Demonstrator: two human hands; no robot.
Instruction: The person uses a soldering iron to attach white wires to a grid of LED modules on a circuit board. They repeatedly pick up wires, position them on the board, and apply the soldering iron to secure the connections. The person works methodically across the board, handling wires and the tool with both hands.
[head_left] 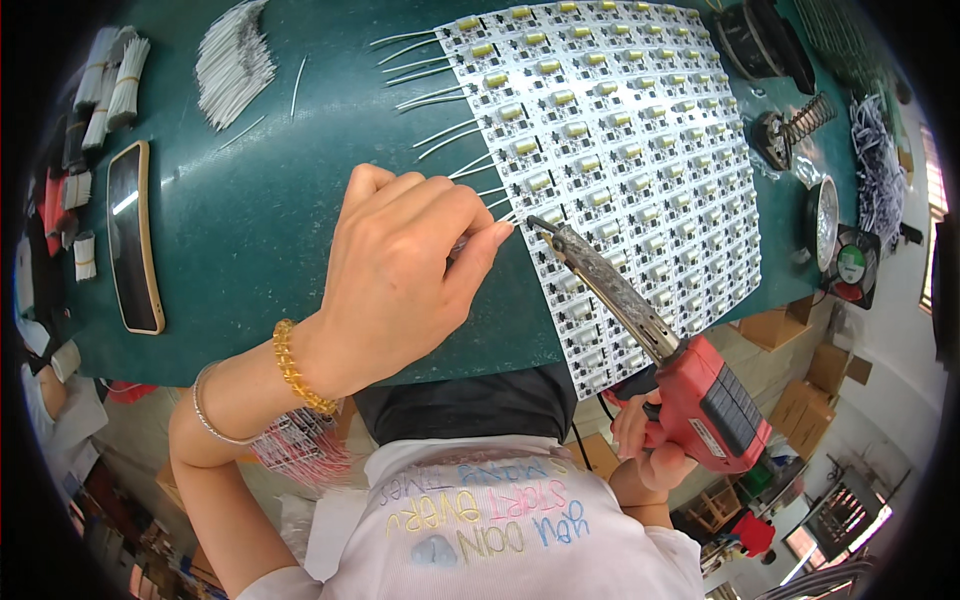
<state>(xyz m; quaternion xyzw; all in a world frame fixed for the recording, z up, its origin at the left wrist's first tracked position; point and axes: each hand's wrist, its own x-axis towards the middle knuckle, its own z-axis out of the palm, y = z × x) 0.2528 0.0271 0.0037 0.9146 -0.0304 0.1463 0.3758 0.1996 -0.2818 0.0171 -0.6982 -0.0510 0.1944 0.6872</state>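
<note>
A large white panel of circuit boards (600, 120), with yellow cylindrical parts in rows, lies on the green table. My left hand (405, 265) is closed at the panel's left edge, thumb and finger pinching a thin white wire that the fingers mostly cover. In my right hand (650, 450) is a red soldering gun (715, 405), gripped by its handle. Its dark tip meets the panel's edge right beside my left fingertips. Several white wires (430, 97) stick out from the boards along the left edge, farther away from me.
A pile of white wires (233, 65) and a phone (135, 237) lie on the left of the green table (250, 200). Wire bundles (128, 83) sit beyond. On the right stand a black spool (765, 40), a coiled iron stand (790, 130) and a round metal dish (822, 222).
</note>
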